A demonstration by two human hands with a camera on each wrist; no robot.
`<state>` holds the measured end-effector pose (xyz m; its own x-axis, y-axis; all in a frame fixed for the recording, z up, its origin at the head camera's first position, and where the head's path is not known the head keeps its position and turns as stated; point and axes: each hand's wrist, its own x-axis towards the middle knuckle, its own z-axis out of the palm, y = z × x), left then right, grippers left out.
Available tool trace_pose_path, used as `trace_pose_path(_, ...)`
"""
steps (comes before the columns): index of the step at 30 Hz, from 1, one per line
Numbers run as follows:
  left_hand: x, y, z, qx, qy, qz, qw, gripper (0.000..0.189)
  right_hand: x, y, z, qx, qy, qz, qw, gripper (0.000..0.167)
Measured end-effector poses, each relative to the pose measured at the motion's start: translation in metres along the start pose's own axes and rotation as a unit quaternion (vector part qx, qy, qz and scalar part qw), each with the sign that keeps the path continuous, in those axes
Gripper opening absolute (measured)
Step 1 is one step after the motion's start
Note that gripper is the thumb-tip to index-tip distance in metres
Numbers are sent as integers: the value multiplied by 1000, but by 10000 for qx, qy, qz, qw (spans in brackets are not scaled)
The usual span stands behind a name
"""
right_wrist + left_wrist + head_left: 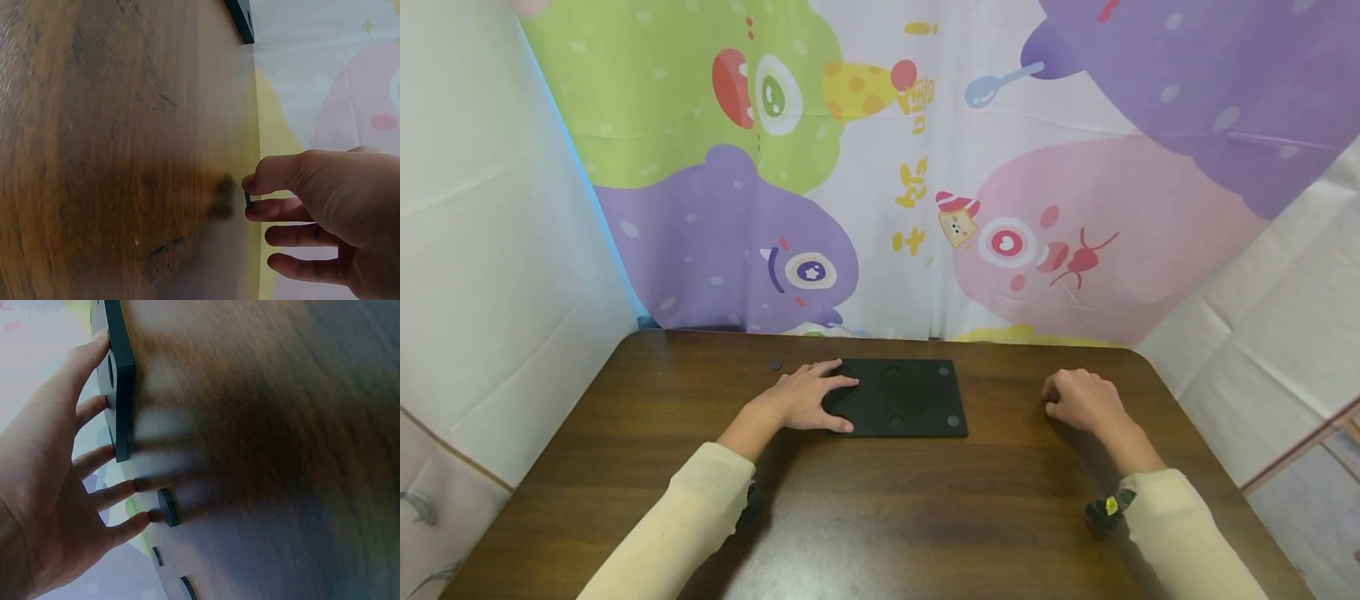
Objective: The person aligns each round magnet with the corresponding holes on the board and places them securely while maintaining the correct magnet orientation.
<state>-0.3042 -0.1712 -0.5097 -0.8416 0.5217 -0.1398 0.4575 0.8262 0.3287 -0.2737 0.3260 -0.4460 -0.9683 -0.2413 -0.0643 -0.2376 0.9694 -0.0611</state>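
A flat black rectangular board (917,400) with round recesses lies on the table. My left hand (805,396) rests over its left end, fingers spread; the thumb and some fingertips touch the board in the left wrist view. To the right of the board, my right hand (1084,400) is held close over the table. It pinches a small thin dark disc (248,199) edge-on between thumb and forefinger, the other fingers loosely bent. Two greyish discs (952,421) sit in the board's right-hand recesses. One loose dark disc (167,507) lies by my left little finger.
Two more dark discs (188,589) show farther along the table in the left wrist view. The brown wooden table (925,517) ends at the back against a cartoon-printed curtain (880,167). White cloth walls (482,208) stand on both sides.
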Motion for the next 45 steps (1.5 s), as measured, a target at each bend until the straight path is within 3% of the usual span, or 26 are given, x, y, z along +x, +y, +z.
trace_pose_path(3,-5,8,-7,-129,-67,-53,9999,97,2,-2,0,10,23,-22,10000,16)
trace_pose_path(7,-21,29,-26,-307,-168,-109,9993,93,5,-4,1,11,69,-24,10000,15)
trace_pose_path(12,-27,40,-32,-305,-213,-193,9991,87,8,-9,0,-4,127,-79,9999,14)
trace_pose_path(45,-29,42,-32,-245,-159,-196,9994,85,24,-38,-3,101,243,-249,9993,9)
